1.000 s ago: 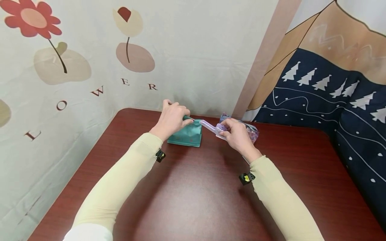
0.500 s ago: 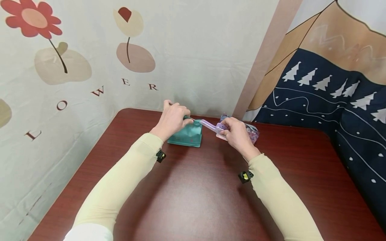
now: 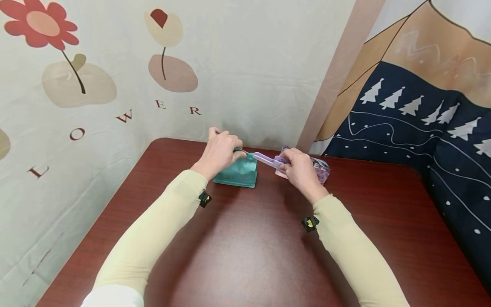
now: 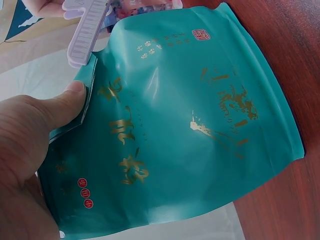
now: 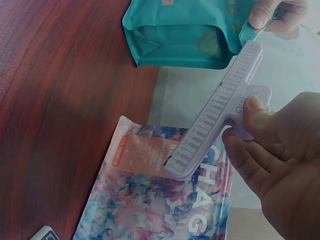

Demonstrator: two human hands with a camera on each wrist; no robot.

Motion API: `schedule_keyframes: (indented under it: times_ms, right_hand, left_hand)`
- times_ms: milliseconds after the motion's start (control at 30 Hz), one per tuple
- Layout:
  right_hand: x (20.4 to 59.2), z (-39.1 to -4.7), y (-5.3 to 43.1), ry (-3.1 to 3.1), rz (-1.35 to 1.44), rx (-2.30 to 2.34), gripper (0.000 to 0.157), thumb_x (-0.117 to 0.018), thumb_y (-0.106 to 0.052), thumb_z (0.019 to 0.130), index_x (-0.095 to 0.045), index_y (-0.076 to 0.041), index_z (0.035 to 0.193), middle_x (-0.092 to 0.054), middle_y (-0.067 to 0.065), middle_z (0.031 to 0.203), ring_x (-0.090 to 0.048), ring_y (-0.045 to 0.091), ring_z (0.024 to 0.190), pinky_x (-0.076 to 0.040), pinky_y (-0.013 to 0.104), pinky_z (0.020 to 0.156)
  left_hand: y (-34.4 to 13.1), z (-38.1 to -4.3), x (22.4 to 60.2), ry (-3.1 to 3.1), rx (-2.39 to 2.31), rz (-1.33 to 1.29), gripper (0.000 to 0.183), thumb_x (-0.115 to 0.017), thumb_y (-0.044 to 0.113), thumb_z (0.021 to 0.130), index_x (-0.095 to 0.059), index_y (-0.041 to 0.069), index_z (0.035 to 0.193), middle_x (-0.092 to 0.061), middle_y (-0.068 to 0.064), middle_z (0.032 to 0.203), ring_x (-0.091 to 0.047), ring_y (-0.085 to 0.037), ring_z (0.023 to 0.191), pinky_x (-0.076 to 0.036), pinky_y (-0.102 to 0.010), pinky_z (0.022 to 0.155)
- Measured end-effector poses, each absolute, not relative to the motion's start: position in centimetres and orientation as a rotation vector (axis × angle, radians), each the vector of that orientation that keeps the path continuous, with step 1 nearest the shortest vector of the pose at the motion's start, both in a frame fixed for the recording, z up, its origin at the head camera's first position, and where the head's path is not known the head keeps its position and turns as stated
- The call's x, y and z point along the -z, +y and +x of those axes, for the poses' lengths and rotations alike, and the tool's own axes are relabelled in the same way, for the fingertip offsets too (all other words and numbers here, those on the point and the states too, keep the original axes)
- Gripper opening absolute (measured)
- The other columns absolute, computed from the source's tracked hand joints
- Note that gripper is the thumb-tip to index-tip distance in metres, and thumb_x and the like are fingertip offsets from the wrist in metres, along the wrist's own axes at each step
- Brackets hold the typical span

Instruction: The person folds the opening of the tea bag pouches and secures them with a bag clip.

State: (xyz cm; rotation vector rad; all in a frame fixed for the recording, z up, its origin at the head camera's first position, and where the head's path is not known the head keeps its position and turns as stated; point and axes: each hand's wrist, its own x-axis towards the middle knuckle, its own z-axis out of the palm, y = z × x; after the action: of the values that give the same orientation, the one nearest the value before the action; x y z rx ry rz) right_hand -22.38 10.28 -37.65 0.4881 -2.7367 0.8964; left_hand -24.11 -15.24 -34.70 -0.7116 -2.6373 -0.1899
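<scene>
A teal pouch with gold lettering stands at the back of the table, its top edge folded over. My left hand pinches that fold, the thumb flat along it. Between the thumb and fingers of my right hand is a lilac bag clip printed with piano keys. Its far end overlaps the near end of the pouch's fold in the left wrist view. The clip slants across the right wrist view, my thumb on its handle tab.
Behind my right hand lies a shiny blue and pink patterned pouch with white letters. A corner of a small white object shows at the lower left of the right wrist view. A fabric backdrop hangs behind the dark red table.
My right hand and forearm have shifted slightly left, and the clip's tip has edged toward the pouch. The left hand keeps its pinch in the same place.
</scene>
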Motion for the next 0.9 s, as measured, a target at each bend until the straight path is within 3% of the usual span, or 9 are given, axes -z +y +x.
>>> schedule_keyframes:
  times_ms: [600, 900]
  right_hand:
    - [38.0, -22.6, 9.1, -2.658, 0.560, -0.873, 0.010, -0.074, 0.001, 0.091, -0.076, -0.003, 0.100, -0.070, 0.013, 0.098, -0.067, 0.032, 0.088, -0.056, 0.045, 0.083]
    - [37.7, -22.5, 8.6, -2.699, 0.546, -0.845, 0.012, -0.076, -0.002, 0.091, -0.076, -0.005, 0.103, -0.071, 0.012, 0.103, -0.065, 0.032, 0.094, -0.054, 0.047, 0.090]
  left_hand:
    - [-15.1, -24.1, 34.9, -2.626, 0.207, -0.700, 0.020, -0.080, 0.036, 0.088, -0.075, 0.017, 0.081, -0.067, 0.002, 0.075, -0.053, -0.023, 0.076, -0.032, -0.053, 0.098]
    - [-15.1, -24.3, 35.1, -2.607, 0.193, -0.695, 0.022, -0.080, 0.036, 0.088, -0.074, 0.018, 0.078, -0.067, 0.002, 0.075, -0.054, -0.023, 0.075, -0.033, -0.053, 0.096]
